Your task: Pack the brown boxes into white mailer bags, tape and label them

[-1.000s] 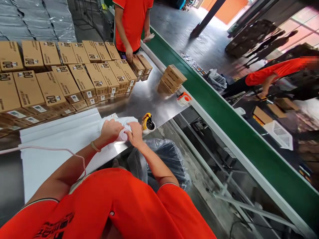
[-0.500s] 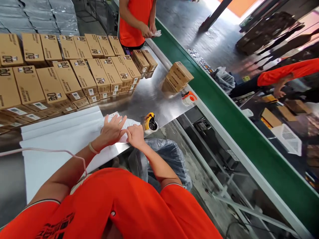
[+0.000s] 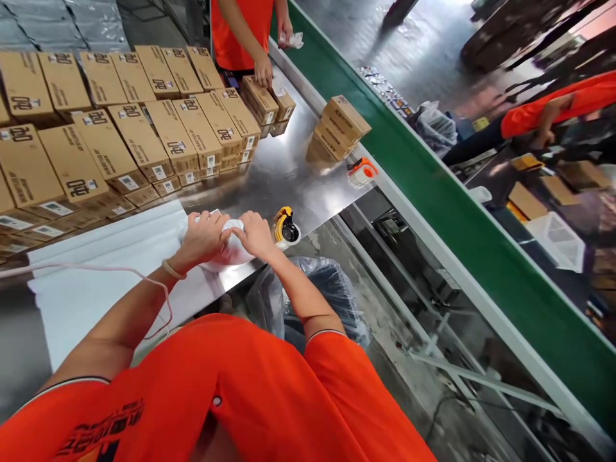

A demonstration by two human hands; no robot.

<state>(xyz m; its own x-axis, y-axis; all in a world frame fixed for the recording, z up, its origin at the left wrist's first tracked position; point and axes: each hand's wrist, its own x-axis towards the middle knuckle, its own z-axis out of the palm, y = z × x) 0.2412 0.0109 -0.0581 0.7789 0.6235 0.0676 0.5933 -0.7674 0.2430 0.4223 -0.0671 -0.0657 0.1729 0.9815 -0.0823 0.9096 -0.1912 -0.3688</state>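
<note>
A white bag-like package (image 3: 235, 247) is near the front edge of the metal table, mostly covered by my hands. My left hand (image 3: 205, 236) grips its left side with bent fingers. My right hand (image 3: 255, 233) is wrapped around the right side, its thumb close to my left fingers. What the package contains is hidden. Just right of my right hand stands a yellow-and-black tape dispenser (image 3: 287, 227). Large white sheets (image 3: 110, 276) lie layered under and left of my left forearm.
Rows of stacked brown boxes (image 3: 139, 138) line the far left. More boxes (image 3: 342, 125) and an orange tape dispenser (image 3: 362, 172) stand near the green conveyor belt (image 3: 433, 212). A plastic-lined bin (image 3: 327, 289) is below the table edge. A co-worker's hand (image 3: 263, 69) touches a box.
Both hands have lifted off their flatter pose and curled around the white package, which now looks more bunched. The co-worker has reached one hand down to a box.
</note>
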